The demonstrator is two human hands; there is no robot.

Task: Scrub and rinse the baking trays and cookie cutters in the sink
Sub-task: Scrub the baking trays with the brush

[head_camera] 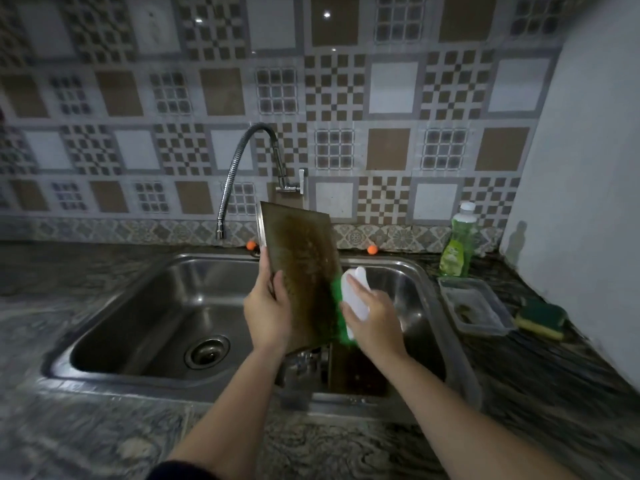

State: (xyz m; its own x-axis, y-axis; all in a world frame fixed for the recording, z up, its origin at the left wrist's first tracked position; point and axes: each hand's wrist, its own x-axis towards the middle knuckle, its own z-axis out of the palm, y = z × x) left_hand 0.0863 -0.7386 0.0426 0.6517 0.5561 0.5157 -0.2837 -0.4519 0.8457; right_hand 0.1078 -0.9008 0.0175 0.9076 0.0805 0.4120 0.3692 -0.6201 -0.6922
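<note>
A brown-stained baking tray (303, 268) stands nearly upright over the steel sink (145, 292). My left hand (268, 313) grips its left edge, thumb on the stained face. My right hand (372, 318) holds a white-handled scrub brush (355, 296) whose green bristles press against the tray's right edge. Below the hands, another dark tray (353, 370) and some metal pieces (304, 362), blurred, lie in the sink's right part.
A flexible tap (242, 174) curves over the basin, with no water visible. On the right counter stand a green dish-soap bottle (459, 240), a clear plastic container (474, 304) and a yellow-green sponge (540, 318). The drain (207, 351) sits in the left basin.
</note>
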